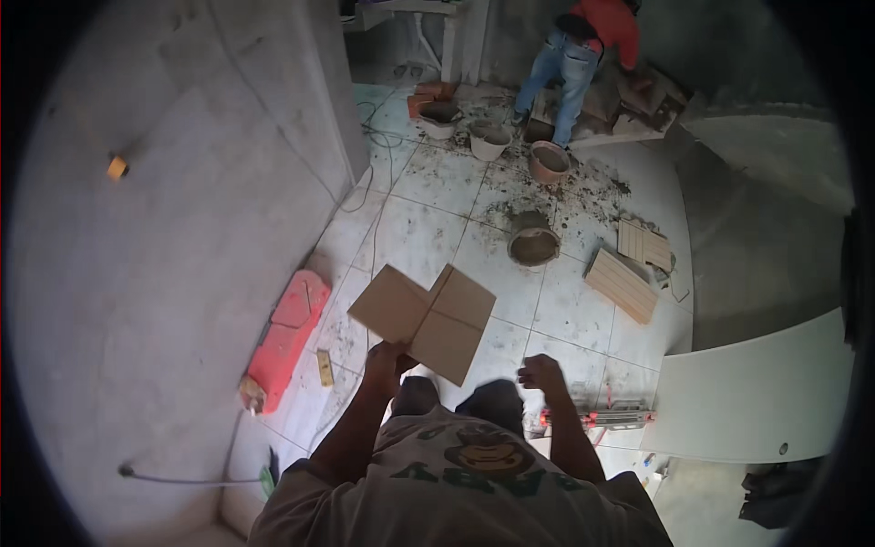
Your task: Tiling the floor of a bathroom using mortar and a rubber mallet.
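Note:
A flat tan L-shaped board (451, 333), perhaps cardboard, with a notch and straight lines across it, is held out over the tiled floor. My left hand (390, 363) grips its near left edge. To the right of the board, not touching it, my right hand (540, 374) has its fingers curled; whether they hold anything small I cannot make out. Beneath and right of that hand lies a long metal tool with red parts (606, 417). On the left, a red plastic case (290, 333) lies along the wall, beside a small yellow bar (324, 367).
A co-worker (574, 64) in red bends over a ledge (606, 135) at the back. Several buckets (533, 246) stand on the debris-strewn tiles. Wooden-looking slatted panels (622, 283) lie right, near a large white board (747, 392). A cable (374, 219) runs along the left floor.

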### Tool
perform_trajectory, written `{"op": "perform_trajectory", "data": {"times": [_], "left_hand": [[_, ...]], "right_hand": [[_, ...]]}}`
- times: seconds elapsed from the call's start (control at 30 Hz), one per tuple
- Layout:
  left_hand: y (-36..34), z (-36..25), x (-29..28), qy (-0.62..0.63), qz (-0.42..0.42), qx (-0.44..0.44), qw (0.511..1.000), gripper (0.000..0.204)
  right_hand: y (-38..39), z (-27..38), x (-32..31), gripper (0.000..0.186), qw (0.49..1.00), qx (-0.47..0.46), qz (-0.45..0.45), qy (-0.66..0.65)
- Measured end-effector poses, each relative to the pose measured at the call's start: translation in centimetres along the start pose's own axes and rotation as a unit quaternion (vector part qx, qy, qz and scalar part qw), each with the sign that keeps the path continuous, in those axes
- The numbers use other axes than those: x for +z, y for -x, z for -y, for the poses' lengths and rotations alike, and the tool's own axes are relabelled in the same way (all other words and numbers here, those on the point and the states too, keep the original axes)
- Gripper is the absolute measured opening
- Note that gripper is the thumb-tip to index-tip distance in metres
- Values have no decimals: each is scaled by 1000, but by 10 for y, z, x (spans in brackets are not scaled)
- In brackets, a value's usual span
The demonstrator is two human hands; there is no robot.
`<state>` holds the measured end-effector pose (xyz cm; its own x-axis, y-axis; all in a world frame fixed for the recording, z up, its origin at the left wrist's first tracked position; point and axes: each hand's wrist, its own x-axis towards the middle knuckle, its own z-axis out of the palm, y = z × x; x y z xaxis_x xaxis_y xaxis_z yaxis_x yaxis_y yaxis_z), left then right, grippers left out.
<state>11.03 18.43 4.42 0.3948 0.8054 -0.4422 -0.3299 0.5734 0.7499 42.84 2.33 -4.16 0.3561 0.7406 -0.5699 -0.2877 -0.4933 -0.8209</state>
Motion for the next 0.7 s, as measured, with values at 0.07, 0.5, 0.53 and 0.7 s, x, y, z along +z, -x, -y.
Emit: {"op": "perform_trajectory", "data": {"times": [0.07,0.5,0.53,0.7], "left_hand": [[-54,-41,22,5,14,11,1000,36],[-420,-194,154,113,20,5,993,33],[-444,-206,153,119,16,21,993,34],[-571,-270,159,111,17,25,993,45]], "right_hand": [[-36,30,-27,26,996,32,-23,-79],[-413,377,54,64,964,3,207,-169],[-432,418,77,62,959,0,222,-175],[-561,533,134,51,940,-1,305,-156]]}}
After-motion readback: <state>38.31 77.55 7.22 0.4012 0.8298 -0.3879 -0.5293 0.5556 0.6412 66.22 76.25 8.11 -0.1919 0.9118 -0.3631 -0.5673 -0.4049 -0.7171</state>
